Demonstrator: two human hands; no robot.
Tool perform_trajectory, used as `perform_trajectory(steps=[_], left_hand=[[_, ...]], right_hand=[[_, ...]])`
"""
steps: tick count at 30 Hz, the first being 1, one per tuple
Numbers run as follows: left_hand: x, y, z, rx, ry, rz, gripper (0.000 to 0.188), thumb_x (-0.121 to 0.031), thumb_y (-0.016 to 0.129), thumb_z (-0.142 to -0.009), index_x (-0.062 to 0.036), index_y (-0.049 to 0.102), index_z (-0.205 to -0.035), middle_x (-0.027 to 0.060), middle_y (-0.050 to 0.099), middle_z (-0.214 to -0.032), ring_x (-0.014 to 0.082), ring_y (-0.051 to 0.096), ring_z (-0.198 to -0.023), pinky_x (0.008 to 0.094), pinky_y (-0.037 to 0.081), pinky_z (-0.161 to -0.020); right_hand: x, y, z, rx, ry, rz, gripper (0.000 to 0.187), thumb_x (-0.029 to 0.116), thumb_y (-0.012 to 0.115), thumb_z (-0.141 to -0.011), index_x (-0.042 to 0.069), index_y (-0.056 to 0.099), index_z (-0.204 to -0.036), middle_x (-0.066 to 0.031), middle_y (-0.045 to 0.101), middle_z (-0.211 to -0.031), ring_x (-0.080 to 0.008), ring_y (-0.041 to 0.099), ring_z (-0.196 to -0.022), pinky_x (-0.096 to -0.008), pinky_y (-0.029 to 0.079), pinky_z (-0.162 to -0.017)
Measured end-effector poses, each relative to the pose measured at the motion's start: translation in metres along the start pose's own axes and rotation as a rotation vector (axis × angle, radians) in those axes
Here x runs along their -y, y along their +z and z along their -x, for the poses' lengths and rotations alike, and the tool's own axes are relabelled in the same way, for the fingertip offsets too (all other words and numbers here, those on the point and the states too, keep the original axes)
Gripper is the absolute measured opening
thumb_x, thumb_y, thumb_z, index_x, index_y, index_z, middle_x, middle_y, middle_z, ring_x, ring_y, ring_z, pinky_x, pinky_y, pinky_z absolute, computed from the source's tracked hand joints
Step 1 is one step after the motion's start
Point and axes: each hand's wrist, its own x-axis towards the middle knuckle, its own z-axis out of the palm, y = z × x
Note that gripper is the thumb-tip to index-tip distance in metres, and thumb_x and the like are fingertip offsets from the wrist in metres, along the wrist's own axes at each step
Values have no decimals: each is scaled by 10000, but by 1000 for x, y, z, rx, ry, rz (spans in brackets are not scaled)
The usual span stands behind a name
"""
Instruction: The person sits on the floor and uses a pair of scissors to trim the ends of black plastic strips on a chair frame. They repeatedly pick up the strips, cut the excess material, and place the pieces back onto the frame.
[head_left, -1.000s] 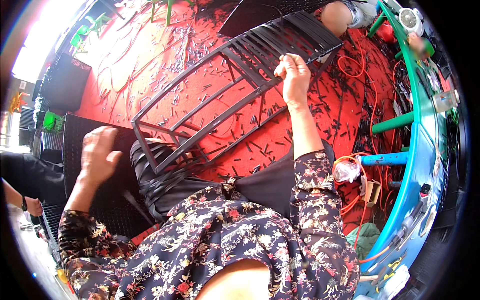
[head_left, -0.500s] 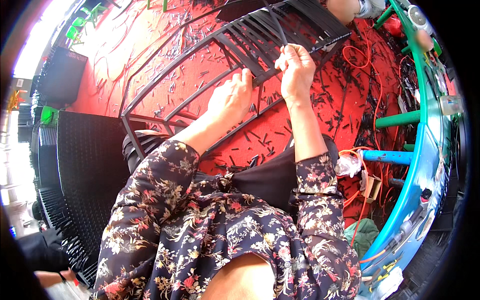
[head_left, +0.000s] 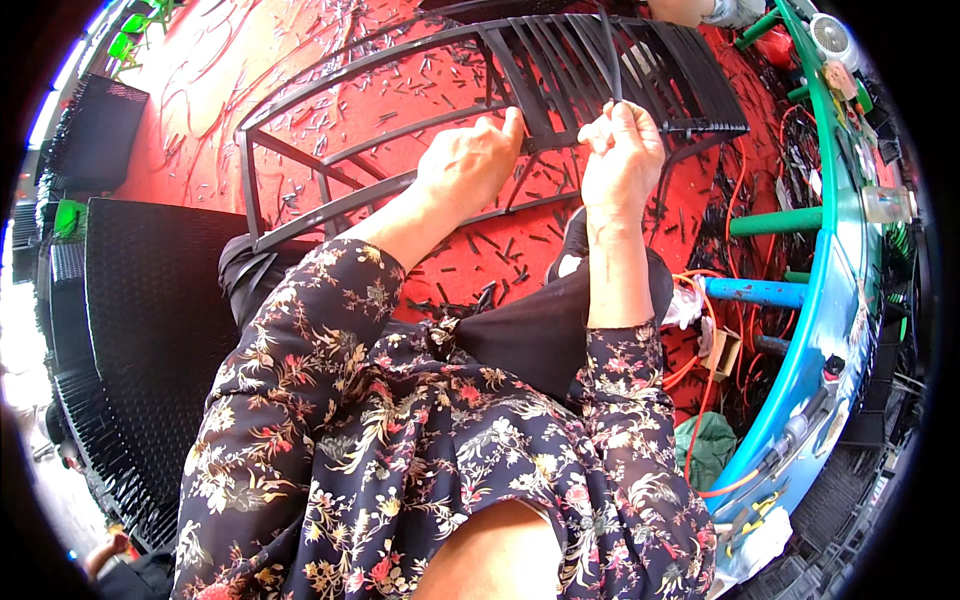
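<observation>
A long black frame (head_left: 249, 190) of slim bars lies across the space ahead of me, wrapped at its right part with flat black strips (head_left: 689, 75). My left hand (head_left: 468, 165) is closed at its near rail, beside the leftmost wrapped band; its fingertips are partly hidden. To the right, my right hand (head_left: 622, 160) pinches a narrow black strip (head_left: 614, 65), which runs up and away over the frame. The strip's end is hidden in the fingers.
Short black offcuts litter the red floor (head_left: 200, 140). Black woven panels (head_left: 160, 330) stand at my left. A blue-green table (head_left: 800, 390) with tools curves along my right, with orange cords near its legs. Another person's arm (head_left: 680, 10) shows at the top.
My right hand has moved slightly right with the strip. The frame sits differently in view, its wrapped part farther right and lower. My left hand stays at the near rail.
</observation>
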Motion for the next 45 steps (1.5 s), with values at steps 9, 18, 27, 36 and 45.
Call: perform_trajectory(steps=[9, 18, 27, 36, 45], left_hand=[[36, 12, -39, -121, -120, 72, 157, -114, 462, -785, -9, 533, -878, 192, 629, -764, 375, 626, -730, 444, 503, -625], [15, 8, 12, -262, 274, 326, 428, -64, 536, -713, -54, 474, -1135, 202, 525, -1056, 352, 545, -966, 428, 445, -840], [22, -1, -1, 62, 355, 908, 439, -311, 627, -723, -80, 588, -1094, 159, 504, -1234, 316, 429, -1197, 386, 380, -965], [29, 9, -8, -43, 2, 1145, 311, -225, 482, -858, 26, 603, -996, 133, 647, -906, 190, 609, -850, 297, 455, -779], [32, -10, 2, 81, -167, 1400, 311, -217, 464, -905, 25, 594, -1051, 113, 644, -986, 175, 588, -924, 300, 432, -875]], right_hand=[[48, -63, 132, -74, -109, 891, 81, 51, 540, -873, -14, 550, -827, -26, 544, -664, -68, 481, -590, -210, 400, -553], [36, -32, 125, 150, -282, 1074, 22, 20, 574, -831, -1, 568, -835, -97, 532, -636, -164, 505, -539, -274, 420, -538], [-18, -20, 79, 214, -30, 1082, 129, 123, 561, -850, 6, 609, -876, -14, 524, -626, -69, 478, -587, -257, 401, -537], [2, -60, 44, 231, -98, 1056, 137, 100, 579, -814, 4, 617, -905, -109, 649, -812, -196, 629, -676, -279, 484, -645], [8, -54, 47, 231, 190, 810, 197, 90, 577, -829, -14, 612, -994, -69, 651, -867, -114, 611, -755, -238, 483, -668]])
